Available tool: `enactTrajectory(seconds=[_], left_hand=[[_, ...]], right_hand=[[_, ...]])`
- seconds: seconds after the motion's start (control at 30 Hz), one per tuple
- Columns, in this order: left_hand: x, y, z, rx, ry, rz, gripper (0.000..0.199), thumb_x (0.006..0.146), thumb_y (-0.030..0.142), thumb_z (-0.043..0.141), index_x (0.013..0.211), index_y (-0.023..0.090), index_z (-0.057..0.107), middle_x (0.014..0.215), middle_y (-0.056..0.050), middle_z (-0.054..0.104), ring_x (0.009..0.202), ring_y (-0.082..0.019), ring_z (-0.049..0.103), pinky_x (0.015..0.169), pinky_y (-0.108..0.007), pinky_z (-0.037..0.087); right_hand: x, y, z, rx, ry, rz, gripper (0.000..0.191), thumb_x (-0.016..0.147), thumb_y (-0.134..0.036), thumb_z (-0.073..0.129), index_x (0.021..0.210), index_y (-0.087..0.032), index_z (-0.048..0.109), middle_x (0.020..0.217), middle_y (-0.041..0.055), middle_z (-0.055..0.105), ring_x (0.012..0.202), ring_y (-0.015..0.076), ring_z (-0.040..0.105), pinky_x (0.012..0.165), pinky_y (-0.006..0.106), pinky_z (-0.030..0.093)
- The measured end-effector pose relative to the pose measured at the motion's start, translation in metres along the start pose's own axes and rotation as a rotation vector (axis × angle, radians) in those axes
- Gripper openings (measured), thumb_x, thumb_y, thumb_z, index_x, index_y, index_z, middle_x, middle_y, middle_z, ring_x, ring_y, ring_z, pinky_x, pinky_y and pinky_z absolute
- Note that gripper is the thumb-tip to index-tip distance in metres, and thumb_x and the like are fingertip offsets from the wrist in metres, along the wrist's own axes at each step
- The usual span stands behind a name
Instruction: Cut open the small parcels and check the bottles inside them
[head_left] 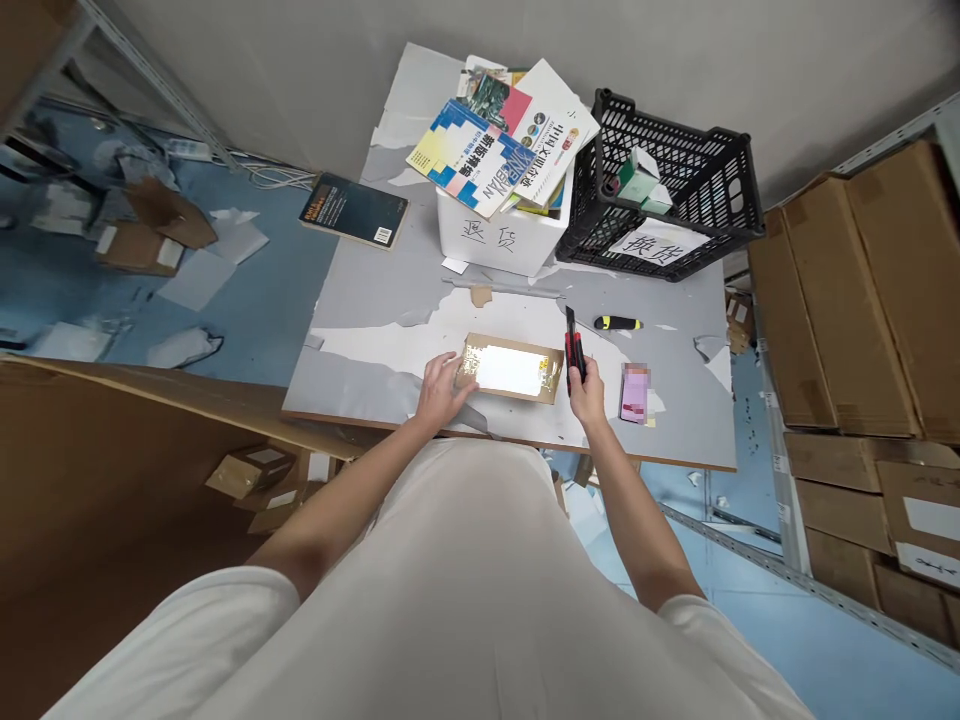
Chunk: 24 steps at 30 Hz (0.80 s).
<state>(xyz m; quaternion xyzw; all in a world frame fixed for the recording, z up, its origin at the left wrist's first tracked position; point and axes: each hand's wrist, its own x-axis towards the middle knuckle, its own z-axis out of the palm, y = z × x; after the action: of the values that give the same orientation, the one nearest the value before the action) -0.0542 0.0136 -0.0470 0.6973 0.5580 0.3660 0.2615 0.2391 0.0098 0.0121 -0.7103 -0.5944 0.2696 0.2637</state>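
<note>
A small cardboard box (517, 368) with a white label and shiny tape lies flat on the worn table (352, 300), close to its front edge. My left hand (442, 388) grips the box's left end, thumb along the front side and fingers at the far corner. In my right hand (587, 390) is a red and black utility knife (574, 350), pointing away from me with its dark blade out. The knife stands just beyond the box's right end, apart from it. To the right of that hand lies a pink and purple item (635, 392), partly blurred.
Behind the box stand a white bin (487, 240) heaped with books (480, 155) and a black plastic crate (675, 190) holding small boxes. A yellow and black cutter (617, 323) lies at right. A dark book (354, 210) overhangs the left edge. Stacked cartons (847, 300) flank the right.
</note>
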Motion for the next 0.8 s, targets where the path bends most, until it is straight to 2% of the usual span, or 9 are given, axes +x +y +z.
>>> enactTrajectory(seconds=[0.1, 0.17, 0.23, 0.33, 0.43, 0.8], left_hand=[[-0.007, 0.002, 0.003, 0.099, -0.206, 0.346, 0.029, 0.092, 0.032, 0.051, 0.114, 0.019, 0.062, 0.122, -0.013, 0.063, 0.123, -0.026, 0.054, 0.106, -0.05, 0.042], [-0.009, 0.0, 0.008, 0.13, -0.278, 0.449, 0.031, 0.096, 0.022, 0.038, 0.117, 0.019, 0.061, 0.122, -0.011, 0.065, 0.125, -0.023, 0.053, 0.106, -0.049, 0.043], [-0.01, -0.003, 0.012, 0.153, -0.262, 0.482, 0.036, 0.097, 0.016, 0.032, 0.121, 0.017, 0.059, 0.124, -0.012, 0.064, 0.128, -0.023, 0.051, 0.106, -0.049, 0.043], [-0.009, -0.008, 0.017, 0.149, -0.234, 0.5, 0.038, 0.097, 0.013, 0.031, 0.122, 0.016, 0.059, 0.123, -0.013, 0.065, 0.128, -0.022, 0.05, 0.107, -0.048, 0.042], [-0.008, -0.012, 0.019, 0.103, -0.24, 0.482, 0.036, 0.097, 0.014, 0.033, 0.12, 0.015, 0.06, 0.123, -0.014, 0.064, 0.129, -0.023, 0.05, 0.107, -0.048, 0.041], [-0.003, -0.007, 0.018, -0.025, -0.358, 0.248, 0.034, 0.097, 0.026, 0.036, 0.116, 0.019, 0.063, 0.123, -0.013, 0.065, 0.129, -0.023, 0.05, 0.11, -0.051, 0.038]], right_hand=[[0.007, -0.037, -0.01, -0.262, -0.179, -0.167, 0.044, 0.096, -0.039, 0.03, 0.133, -0.02, 0.044, 0.115, 0.0097, 0.066, 0.099, 0.0233, 0.061, 0.082, 0.035, 0.047], [0.014, -0.063, -0.011, -0.456, -0.389, -0.296, 0.045, 0.097, -0.037, 0.029, 0.138, -0.024, 0.041, 0.125, 0.0091, 0.062, 0.107, 0.0247, 0.06, 0.083, 0.034, 0.047], [0.021, -0.085, -0.007, -0.64, -0.543, -0.379, 0.047, 0.098, -0.038, 0.027, 0.142, -0.025, 0.036, 0.131, 0.0101, 0.059, 0.108, 0.0264, 0.06, 0.081, 0.035, 0.047], [0.029, -0.102, 0.001, -0.815, -0.652, -0.449, 0.047, 0.099, -0.038, 0.027, 0.144, -0.026, 0.033, 0.129, 0.0121, 0.06, 0.101, 0.0275, 0.064, 0.078, 0.035, 0.046], [0.033, -0.108, 0.005, -0.9, -0.691, -0.466, 0.046, 0.1, -0.037, 0.026, 0.144, -0.026, 0.034, 0.125, 0.0132, 0.062, 0.096, 0.027, 0.066, 0.075, 0.035, 0.045], [0.044, -0.103, 0.009, -0.933, -0.76, -0.551, 0.047, 0.1, -0.036, 0.025, 0.144, -0.022, 0.031, 0.123, 0.0157, 0.061, 0.094, 0.0266, 0.065, 0.075, 0.034, 0.043]])
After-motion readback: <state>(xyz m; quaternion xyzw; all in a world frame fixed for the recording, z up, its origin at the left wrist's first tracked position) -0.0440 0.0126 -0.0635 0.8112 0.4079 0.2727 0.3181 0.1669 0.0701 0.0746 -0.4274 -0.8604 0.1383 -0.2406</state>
